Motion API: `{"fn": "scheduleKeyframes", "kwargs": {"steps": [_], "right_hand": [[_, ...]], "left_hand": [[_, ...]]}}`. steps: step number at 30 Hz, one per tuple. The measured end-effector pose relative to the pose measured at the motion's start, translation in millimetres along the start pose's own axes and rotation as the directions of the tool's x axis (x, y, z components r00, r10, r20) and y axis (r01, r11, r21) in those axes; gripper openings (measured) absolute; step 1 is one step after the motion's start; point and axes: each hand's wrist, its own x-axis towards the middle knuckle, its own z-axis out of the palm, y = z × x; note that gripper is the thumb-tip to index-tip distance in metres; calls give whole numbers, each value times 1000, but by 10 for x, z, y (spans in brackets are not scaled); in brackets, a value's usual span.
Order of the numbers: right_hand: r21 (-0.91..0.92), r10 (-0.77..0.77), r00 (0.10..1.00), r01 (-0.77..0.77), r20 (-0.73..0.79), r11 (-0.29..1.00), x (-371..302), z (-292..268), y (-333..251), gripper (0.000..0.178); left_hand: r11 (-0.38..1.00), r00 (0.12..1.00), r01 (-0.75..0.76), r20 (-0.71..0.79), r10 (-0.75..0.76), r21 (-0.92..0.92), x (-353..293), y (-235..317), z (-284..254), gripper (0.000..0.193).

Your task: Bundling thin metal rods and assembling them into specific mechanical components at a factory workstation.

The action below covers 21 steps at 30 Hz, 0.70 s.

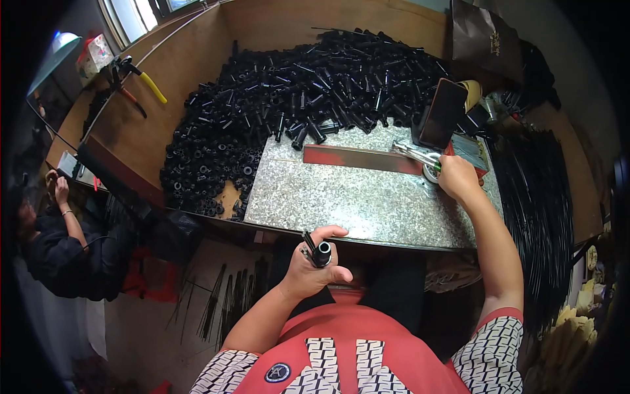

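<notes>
My left hand (310, 268) is in front of the bench's near edge. Its curled fingers hold a short black tube (321, 255), hollow end up, while thumb and forefinger stick out. Thin black pieces show beside the tube. At the right of the stone-patterned slab (341, 203), my right hand (457, 176) is closed on a silver metal hand tool (418, 153) with a bit of green near the grip; its exact kind I cannot make out. A long flat bar (354, 159), reddish at one end, lies on the slab beside the tool.
Black tubes (328, 82) heap up behind the slab, small black rings (210, 167) at its left. A phone (443, 113) stands upright near my right hand. Long black rods (535, 203) lie at the right. Yellow-handled pliers (152, 87) hang left; a co-worker (72, 243) sits beyond.
</notes>
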Motion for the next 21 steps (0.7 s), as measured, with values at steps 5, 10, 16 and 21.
{"fn": "scheduleKeyframes", "kwargs": {"steps": [5, 10, 16, 21], "right_hand": [[64, 18, 1000, -17, -17, 998, -4, -3, -20, 16], [117, 29, 994, -17, -101, 993, -22, 45, 26, 14], [238, 20, 972, 38, -236, 971, -56, 64, 70, 17], [329, 22, 950, 86, -310, 940, -107, 79, 130, 20]], "left_hand": [[1000, 1000, 18, -9, -18, -8, -3, 29, -10, 73], [1000, 1000, -1, -5, 2, 31, 6, 14, -18, 72], [1000, 999, 1, -47, -2, -26, 1, 16, 16, 65], [998, 999, 15, -47, -18, -68, 16, 8, 33, 64]]}}
